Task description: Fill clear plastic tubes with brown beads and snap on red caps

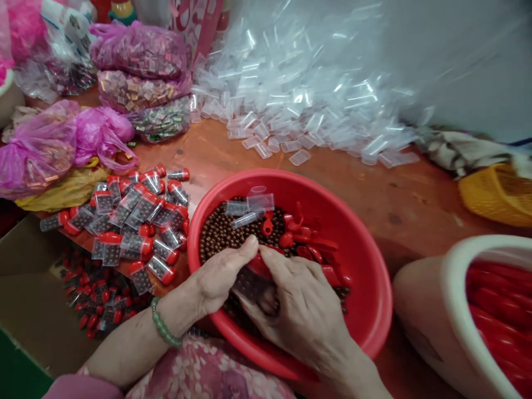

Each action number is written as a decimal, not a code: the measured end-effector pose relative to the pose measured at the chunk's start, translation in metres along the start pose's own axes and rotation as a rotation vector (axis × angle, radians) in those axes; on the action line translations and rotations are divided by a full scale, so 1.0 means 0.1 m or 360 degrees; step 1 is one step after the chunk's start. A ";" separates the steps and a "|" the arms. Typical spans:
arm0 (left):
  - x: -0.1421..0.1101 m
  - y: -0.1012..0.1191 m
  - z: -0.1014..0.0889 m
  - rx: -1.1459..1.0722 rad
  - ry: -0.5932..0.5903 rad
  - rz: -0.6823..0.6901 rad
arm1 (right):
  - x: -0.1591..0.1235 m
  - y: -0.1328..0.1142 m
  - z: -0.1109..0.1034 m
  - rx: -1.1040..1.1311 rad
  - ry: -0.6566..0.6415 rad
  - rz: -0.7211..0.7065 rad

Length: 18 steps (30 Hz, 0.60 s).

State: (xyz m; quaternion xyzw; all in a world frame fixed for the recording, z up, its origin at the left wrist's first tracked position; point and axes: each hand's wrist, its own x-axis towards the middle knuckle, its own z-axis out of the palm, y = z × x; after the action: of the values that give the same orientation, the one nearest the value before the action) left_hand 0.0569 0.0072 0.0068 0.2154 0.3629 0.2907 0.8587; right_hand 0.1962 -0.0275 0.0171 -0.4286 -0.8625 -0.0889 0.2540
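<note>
1. Far left, we've got pink bags and a yellow bag crowding the table, with a stack of filled bags behind them.
2. Below that edge, a cardboard box stands open, red-capped cases lying inside.
3. Now along the orange-brown table: a pile of filled cases, clear and red-capped, right beside the bowl.
4. In comes our left hand, green bracelet at the wrist; its thumb sits against the red cap, and we can't tell how its other fingers stand, hidden as they are.
5. And here's the small case, dark and blurred, tilted between our two hands above the bowl, its cap uppermost at the left thumb.
6. Our right hand has it pinched, index finger up by the cap, thumb along the near side, remaining fingers bunched together.
7. Beneath, the red bowl carries brown beads, a few clear tubes and loose red caps; behind it, a heap of tubes lies against the pale wall.
8. Far right, a white-rimmed tub holds red pieces, a yellow basket beyond.
</note>
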 end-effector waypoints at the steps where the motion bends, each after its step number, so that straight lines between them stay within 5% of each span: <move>1: -0.01 -0.03 0.01 0.0042 0.0081 0.0056 | -0.01 -0.01 0.01 0.0030 0.0004 0.0009; 5: -0.10 -0.19 0.02 0.0518 0.0329 0.0480 | -0.09 -0.06 0.01 0.0128 0.0071 -0.0043; 10: -0.34 -0.29 -0.04 0.1292 0.0326 0.0794 | -0.11 -0.16 -0.15 0.0125 0.0050 -0.0186; 14: -0.63 -0.15 -0.13 0.1015 0.0446 0.0625 | 0.08 -0.02 -0.24 0.0463 -0.0249 -0.0329; 16: -0.83 -0.03 -0.25 0.0740 0.0395 0.0529 | 0.22 0.20 -0.15 0.0631 -0.0489 -0.0237; 18: -1.05 0.08 -0.43 0.0714 0.0571 0.0568 | 0.34 0.46 0.04 0.0436 -0.0582 -0.0098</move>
State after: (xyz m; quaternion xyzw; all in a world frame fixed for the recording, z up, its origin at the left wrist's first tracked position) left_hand -0.0379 -0.0491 0.0357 0.4044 0.5199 0.3825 0.6479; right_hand 0.2134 0.0260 0.0287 -0.3725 -0.9108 0.1005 0.1466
